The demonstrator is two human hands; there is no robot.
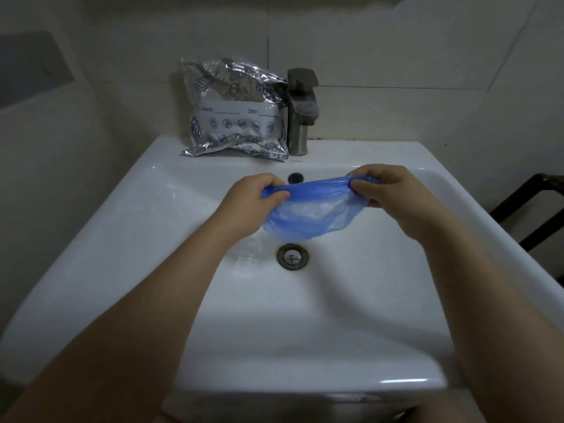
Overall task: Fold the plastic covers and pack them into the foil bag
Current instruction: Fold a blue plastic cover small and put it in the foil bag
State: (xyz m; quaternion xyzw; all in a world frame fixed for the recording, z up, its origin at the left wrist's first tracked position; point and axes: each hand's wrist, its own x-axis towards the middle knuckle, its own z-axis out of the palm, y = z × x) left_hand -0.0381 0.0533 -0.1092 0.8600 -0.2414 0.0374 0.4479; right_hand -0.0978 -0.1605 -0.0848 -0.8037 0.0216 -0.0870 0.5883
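A blue plastic cover [311,215] hangs stretched between my two hands above the sink basin. My left hand [253,196] pinches its gathered rim at the left end. My right hand [384,190] pinches the rim at the right end. The cover's thin body sags below the rim like a pouch. A crinkled silver foil bag [235,111] with printed icons and a "Content / Date" label stands on the back ledge, leaning against the tap. I cannot tell whether its top is open.
A white ceramic sink [152,233] fills the middle, with a metal drain [292,256] and an overflow hole [295,178]. A metal tap [300,108] stands at the back. A faint clear plastic piece [248,248] lies left of the drain. A dark chair frame [531,209] is at right.
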